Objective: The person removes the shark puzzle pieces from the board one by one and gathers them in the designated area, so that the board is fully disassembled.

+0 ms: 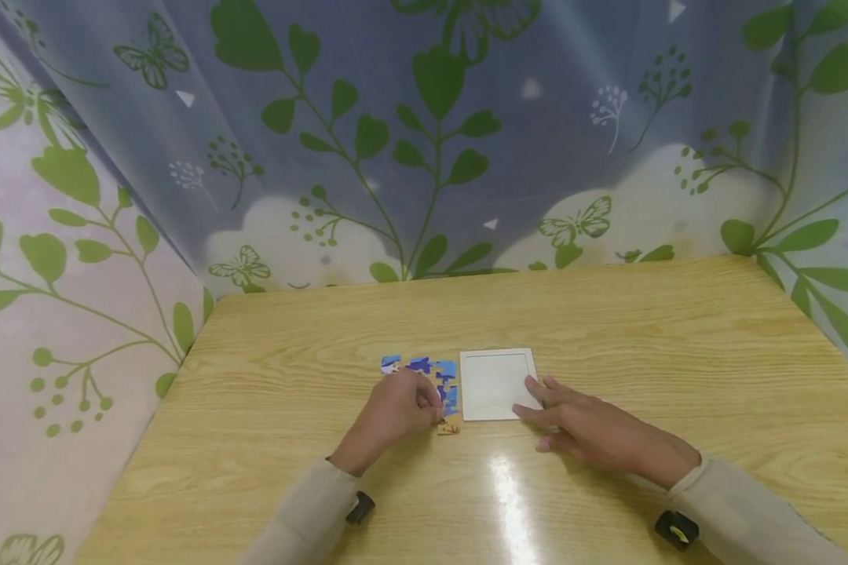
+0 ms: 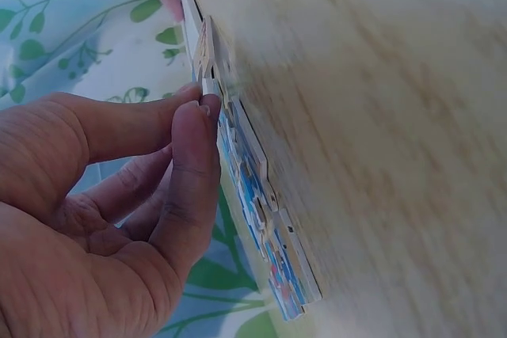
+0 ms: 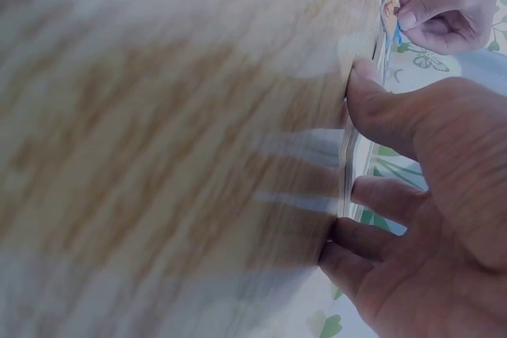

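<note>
My left hand [image 1: 400,406] pinches a puzzle piece [image 2: 208,85] between thumb and forefinger, at the edge of the loose pieces. Most of that piece is hidden by the fingertips. Around the hand lie several blue puzzle pieces [image 1: 447,370] with printed pictures, and a sandy-orange piece [image 1: 448,428] lies nearest the person. Some pieces are covered by the hand. Just right of them is a square white puzzle tray [image 1: 496,388], flat on the table, with no pieces in it. My right hand [image 1: 585,424] rests its spread fingers on the tray's right side and the table beside it.
The wooden table [image 1: 290,337] has a light grain and a bright glare streak in front of the tray. A curtain [image 1: 367,157] with leaves and butterflies hangs behind the table's far edge. Patterned cloth also hangs at left and right.
</note>
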Demonstrator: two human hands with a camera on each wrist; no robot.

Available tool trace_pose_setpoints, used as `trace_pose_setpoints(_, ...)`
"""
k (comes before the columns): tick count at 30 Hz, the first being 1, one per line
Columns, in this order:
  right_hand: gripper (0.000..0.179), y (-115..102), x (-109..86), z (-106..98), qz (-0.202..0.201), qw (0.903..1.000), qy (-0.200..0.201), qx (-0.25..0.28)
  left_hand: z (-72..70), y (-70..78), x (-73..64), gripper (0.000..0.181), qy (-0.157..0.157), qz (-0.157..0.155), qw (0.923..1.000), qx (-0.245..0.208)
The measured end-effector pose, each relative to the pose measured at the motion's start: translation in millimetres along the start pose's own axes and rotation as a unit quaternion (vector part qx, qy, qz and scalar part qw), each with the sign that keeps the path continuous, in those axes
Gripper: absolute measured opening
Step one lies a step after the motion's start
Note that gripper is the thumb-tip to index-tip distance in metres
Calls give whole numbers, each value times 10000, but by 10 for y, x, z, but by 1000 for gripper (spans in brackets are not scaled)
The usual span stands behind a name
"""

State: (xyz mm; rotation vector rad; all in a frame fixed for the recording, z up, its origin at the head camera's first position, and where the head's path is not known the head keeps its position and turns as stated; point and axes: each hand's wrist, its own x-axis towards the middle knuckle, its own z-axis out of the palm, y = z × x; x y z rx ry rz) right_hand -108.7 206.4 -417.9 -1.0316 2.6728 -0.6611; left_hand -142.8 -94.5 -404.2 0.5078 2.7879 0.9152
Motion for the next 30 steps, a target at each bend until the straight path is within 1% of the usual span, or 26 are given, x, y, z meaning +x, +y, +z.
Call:
trace_pose_setpoints(4, 51, 4, -2, 1, 6, 10000, -6, -33, 18, 4, -1, 16, 120, 149, 9997, 164)
trace_pose_setpoints(8, 51, 6, -2, -5, 28, 10000, -14, -66, 31, 0, 10, 16, 143, 193, 9995, 226)
trace_pose_setpoints(13, 51, 6, -5, -10, 58, 10000, -21, -35, 39, 8, 13, 16, 159, 175, 9993, 281)
trace_pose_setpoints(20, 51, -7, -8, -13, 94, 9999, -51, -19, 39, 20, -13, 14, 199, 73, 9991, 369)
trace_pose_setpoints(27, 52, -9, -12, -15, 93, 9999, -45, 7, 13, 47, -107, 5, 293, 156, 9988, 363)
trace_pose_setpoints(30, 52, -13, -12, -16, 87, 10000, -24, 15, -1, 57, -162, 7, 364, 188, 9985, 371)
